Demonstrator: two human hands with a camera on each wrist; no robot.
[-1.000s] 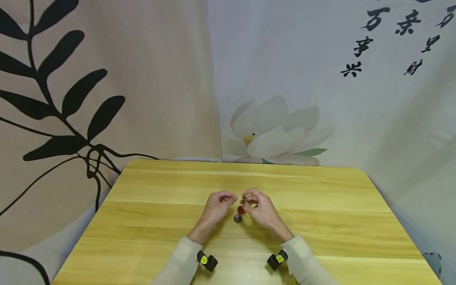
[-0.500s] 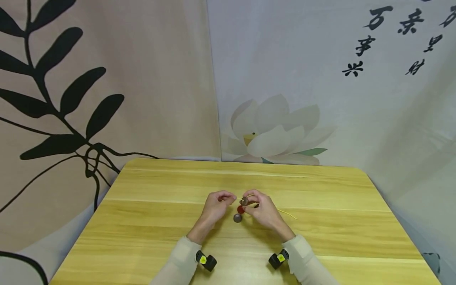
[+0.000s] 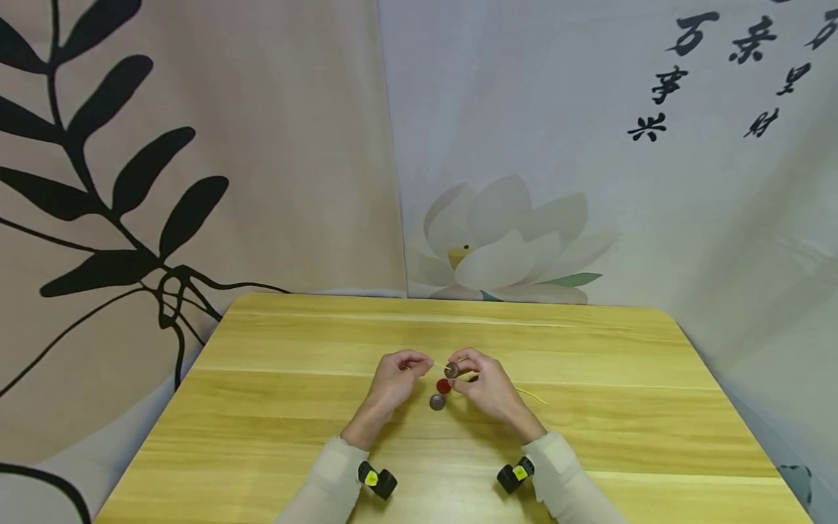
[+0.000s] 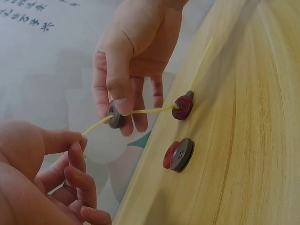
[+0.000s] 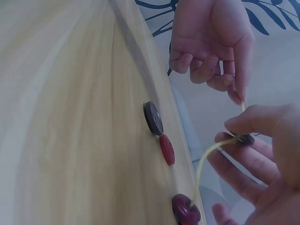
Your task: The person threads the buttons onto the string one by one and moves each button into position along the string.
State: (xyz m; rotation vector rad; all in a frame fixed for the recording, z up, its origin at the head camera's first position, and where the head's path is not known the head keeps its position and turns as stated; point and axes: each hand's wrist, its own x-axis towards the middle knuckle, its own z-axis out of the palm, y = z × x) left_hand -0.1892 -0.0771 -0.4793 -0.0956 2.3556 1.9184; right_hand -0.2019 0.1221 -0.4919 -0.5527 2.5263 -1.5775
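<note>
My left hand [image 3: 397, 378] pinches one end of a yellow string [image 4: 155, 110] between thumb and fingertips. A brown button [image 4: 112, 119] is threaded on the string, and my right hand [image 3: 487, 386] pinches it between thumb and fingers. Further along the string hangs a dark red button [image 4: 182, 108], with a darker piece just behind it, partly hidden. Beneath the hands, a loose red button [image 3: 444, 386] and a loose dark brown button [image 3: 437, 402] lie on the table, close together. The string's other end trails out past the right hand.
The wooden table [image 3: 314, 451] reaches back to a printed curtain [image 3: 314, 145]. A small black camera [image 3: 377, 480] sits on the left wrist and another black camera [image 3: 515, 475] on the right wrist.
My right hand has shifted slightly to the right with the brown button, which has turned its flat face to view. More yellow string shows between the two hands.
</note>
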